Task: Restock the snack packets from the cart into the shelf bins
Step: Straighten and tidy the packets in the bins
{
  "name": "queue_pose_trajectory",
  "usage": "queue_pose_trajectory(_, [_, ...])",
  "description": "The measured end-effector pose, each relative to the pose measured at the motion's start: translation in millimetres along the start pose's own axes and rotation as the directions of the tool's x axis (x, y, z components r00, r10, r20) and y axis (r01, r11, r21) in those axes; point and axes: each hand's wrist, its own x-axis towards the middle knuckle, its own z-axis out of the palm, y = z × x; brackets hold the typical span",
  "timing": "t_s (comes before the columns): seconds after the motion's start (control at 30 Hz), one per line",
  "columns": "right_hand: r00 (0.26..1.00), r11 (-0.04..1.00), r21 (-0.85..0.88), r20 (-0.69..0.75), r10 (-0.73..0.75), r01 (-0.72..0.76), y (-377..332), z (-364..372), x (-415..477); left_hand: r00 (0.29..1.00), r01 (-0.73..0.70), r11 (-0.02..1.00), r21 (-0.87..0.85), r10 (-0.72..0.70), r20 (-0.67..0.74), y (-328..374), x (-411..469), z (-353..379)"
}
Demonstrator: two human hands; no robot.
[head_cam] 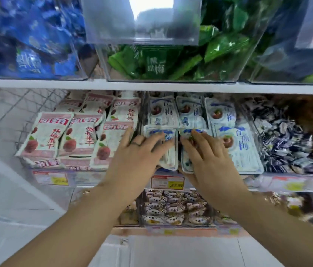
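Observation:
Both of my hands are at the middle shelf bin of white-and-blue snack packets point(240, 147). My left hand point(134, 160) lies with straight fingers on top of one front packet point(170, 160), its thumb under the packet's lower edge. My right hand point(207, 160) lies the same way on the neighbouring packet point(187, 164), fingertips near its top edge. More of these packets stand in rows behind. To the left is a bin of white-and-pink packets point(75, 139). The cart is not in view.
Clear bins above hold blue packets point(28, 45) and green packets point(171, 62). A bin of small dark wrapped sweets point(286, 143) sits to the right. Price tags point(167, 182) line the shelf edge. A lower shelf holds small patterned snacks point(175, 209).

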Motion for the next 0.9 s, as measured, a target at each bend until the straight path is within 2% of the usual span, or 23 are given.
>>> queue_pose_trajectory(0.13, [1.0,0.999,-0.044,0.011,0.016,-0.015,-4.7,0.7,-1.7,1.0,0.012,0.998,0.064,-0.013,0.007,13.1,-1.7,1.8])
queue_pose_trajectory(0.27, [0.998,0.993,-0.106,0.031,0.057,-0.054,1.9,-4.8,-3.9,0.999,0.039,0.999,0.014,-0.038,-0.024,27.6,7.0,-1.4])
queue_pose_trajectory(0.47, [0.997,0.996,-0.079,0.058,0.055,-0.05,-5.6,-3.8,-0.2,0.996,0.068,0.998,-0.009,-0.069,-0.056,13.3,-5.2,2.6])
queue_pose_trajectory(0.53, [0.996,0.997,-0.066,0.085,0.037,-0.032,0.9,-7.2,2.0,0.997,0.059,0.997,-0.055,-0.061,-0.043,4.8,-5.1,5.1])
queue_pose_trajectory(0.6, [0.991,0.999,-0.027,0.131,0.037,-0.033,7.5,-14.7,2.0,0.998,0.053,0.983,-0.175,-0.061,-0.036,-0.1,-7.1,6.0])
queue_pose_trajectory(0.67, [0.989,0.999,0.036,0.144,0.019,-0.025,12.0,-25.8,0.4,0.993,0.05,0.954,-0.295,-0.079,-0.086,-1.2,-14.2,5.0])
queue_pose_trajectory(0.73, [0.998,0.992,0.119,0.044,-0.048,0.043,9.4,-36.9,-0.5,0.96,0.051,0.938,-0.343,-0.141,-0.242,-0.6,-27.7,5.8])
queue_pose_trajectory(0.8, [0.99,0.975,0.2,-0.125,-0.071,0.096,2.1,-43.3,-0.6,0.893,0.077,0.938,-0.338,-0.216,-0.395,0.3,-43.9,10.5])
queue_pose_trajectory(0.9, [0.962,0.964,0.245,-0.27,-0.037,0.106,-5.3,-38.0,-5.5,0.851,0.133,0.964,-0.229,-0.229,-0.473,2.2,-64.1,20.4])
